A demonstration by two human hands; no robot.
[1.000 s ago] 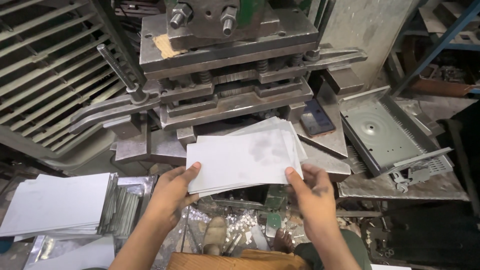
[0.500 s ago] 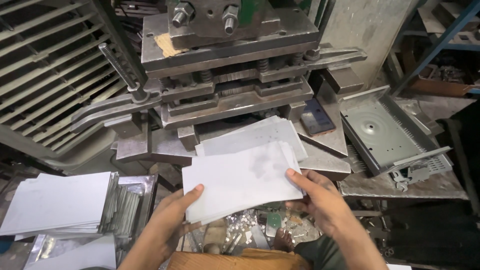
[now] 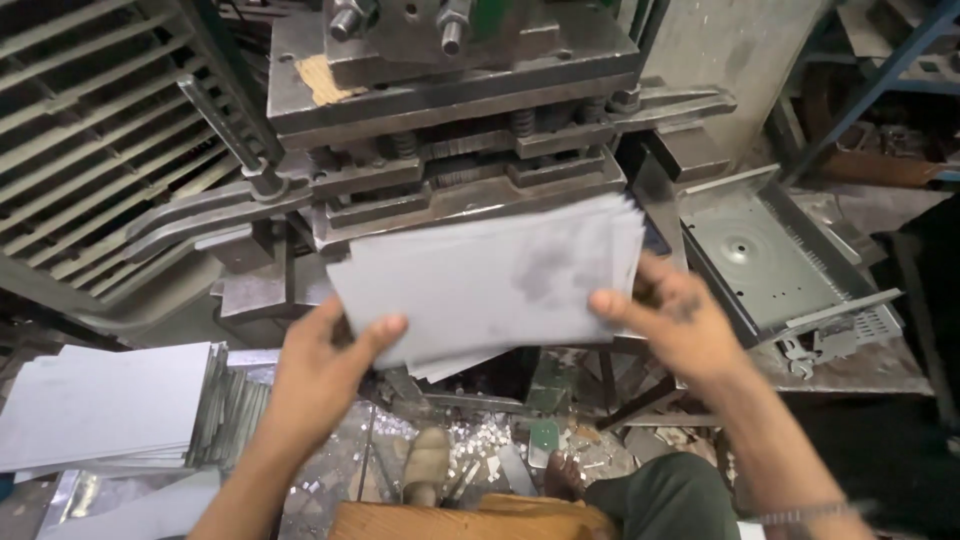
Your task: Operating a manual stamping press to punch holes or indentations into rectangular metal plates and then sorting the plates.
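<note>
1. Both hands are on the stack of grey metal sheets (image 3: 490, 285), held flat-ish in front of the press, roughly center frame.
2. Left hand (image 3: 325, 375) is clamped on the stack's near-left corner at approx 7 o'clock of the sheets, thumb on top, rest of the fingers under.
3. Right hand (image 3: 675, 320) is clamped on the right edge at approx 4 o'clock, thumb on top pointing in toward the middle.
4. Vs 0.5 s ago: the stack has come up and away from the body. It now covers the lower front of the press (image 3: 450, 130), where before the sheets sat lower with the die area showing above them.
5. The sheets look more squared up now. 1 s ago they were fanned out w/ a second layer poking out behind; now only a sliver of lower sheets shows at the bottom edge.
6. The right thumb has shifted further in on top, and the left hand has slid up w/ the stack.
7. Other stuff hasn't moved: another pile of grey sheets (image 3: 105, 405) at 8 o'clock on the bench, a stamped metal tray (image 3: 775, 255) at 3 o'clock, and scrap bits on the floor (image 3: 480, 455) at 6 o'clock.
</note>
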